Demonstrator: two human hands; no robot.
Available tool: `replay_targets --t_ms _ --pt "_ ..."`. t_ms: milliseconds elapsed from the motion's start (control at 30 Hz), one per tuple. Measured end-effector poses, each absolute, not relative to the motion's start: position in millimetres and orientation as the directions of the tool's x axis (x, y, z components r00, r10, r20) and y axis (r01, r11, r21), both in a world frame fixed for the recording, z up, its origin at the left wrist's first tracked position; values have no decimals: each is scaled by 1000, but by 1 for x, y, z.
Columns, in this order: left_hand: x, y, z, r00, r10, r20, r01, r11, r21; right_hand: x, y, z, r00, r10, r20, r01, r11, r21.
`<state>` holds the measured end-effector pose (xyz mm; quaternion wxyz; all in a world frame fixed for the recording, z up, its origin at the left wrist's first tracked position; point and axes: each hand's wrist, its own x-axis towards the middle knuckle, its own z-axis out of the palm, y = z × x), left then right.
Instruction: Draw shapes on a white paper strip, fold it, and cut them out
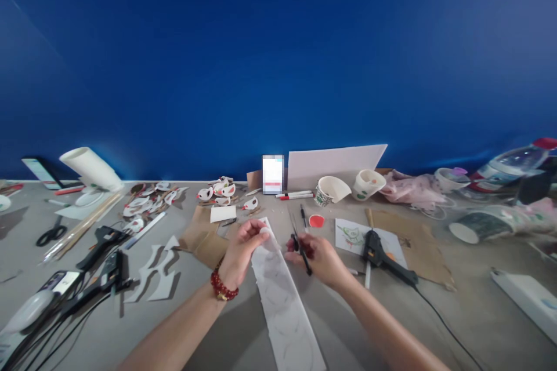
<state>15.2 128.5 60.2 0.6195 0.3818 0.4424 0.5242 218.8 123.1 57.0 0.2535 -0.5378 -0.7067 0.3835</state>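
A long white strip of card or foam board (285, 307), faintly marked with curved lines, runs away from me through the middle. My left hand (240, 249), with a red bead bracelet at the wrist, pinches the strip near its far end; whether a small loose piece is also between the fingertips, I cannot tell. On the strip's right side, my right hand (321, 258) is closed around the handles of black scissors (306, 256). Their blades point away from me and stand apart from the strip.
Several painted bird cutouts (224, 188) lie behind my left hand. Curved white offcuts (163, 272) and black glue guns (98, 278) are at the left. Another glue gun (383, 258) rests on a bird drawing (346, 233) at right, its cable trailing forward. Cut paper cups (333, 190) stand behind.
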Motion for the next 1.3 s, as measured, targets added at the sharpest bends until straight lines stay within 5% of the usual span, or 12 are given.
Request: replay_targets --t_ms 200,333,433,533,667,800,1133,1300 --pt "23 122 56 117 985 -126 -200 148 969 211 120 43 -247 964 -100 339 -11 -941" --pt "10 134 51 68 989 128 97 -134 986 215 124 41 -238 960 -146 173 -106 -979" --pt "-8 148 46 42 951 307 373 -300 878 218 127 38 -221 959 -179 126 -154 -980" --pt "-19 153 43 253 891 376 710 -435 553 217 129 34 -224 954 -198 108 -177 -978" --pt "-17 145 51 546 761 350 701 -644 306 215 128 34 -239 942 -234 24 -235 -972" --pt "-7 136 61 655 673 343 558 -737 381 215 126 36 -289 911 -293 -82 -329 -941" --pt "-1 130 64 563 700 439 461 -707 536 214 127 31 -304 910 -283 -129 -334 -934" --pt "3 130 61 532 819 214 352 -444 824 211 127 27 -277 933 -231 -38 -251 -967"
